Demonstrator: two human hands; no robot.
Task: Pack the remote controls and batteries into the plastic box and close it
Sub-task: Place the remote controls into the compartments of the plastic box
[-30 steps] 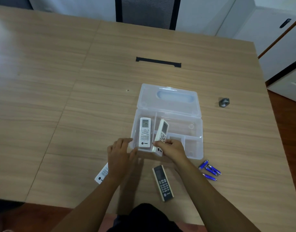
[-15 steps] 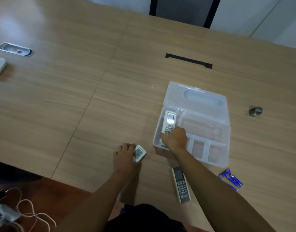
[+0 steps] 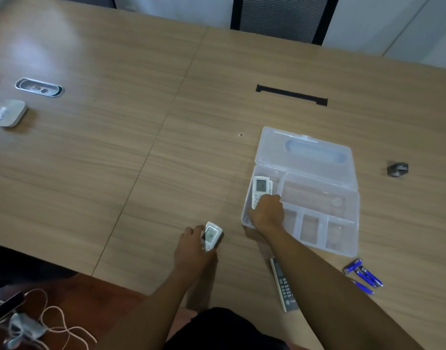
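Left hand (image 3: 194, 245) now lifts white remote (image 3: 212, 235) off table (image 3: 116, 160).

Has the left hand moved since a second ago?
Yes. The left hand, then at the box front corner, has pulled back toward the person, gripping a white remote.

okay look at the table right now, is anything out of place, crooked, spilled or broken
Nothing looks spilled or broken. The plastic box lies open. Still outside it: the blue batteries scattered loose beside its near corner, a dark remote on the table, and a white remote in the left hand.
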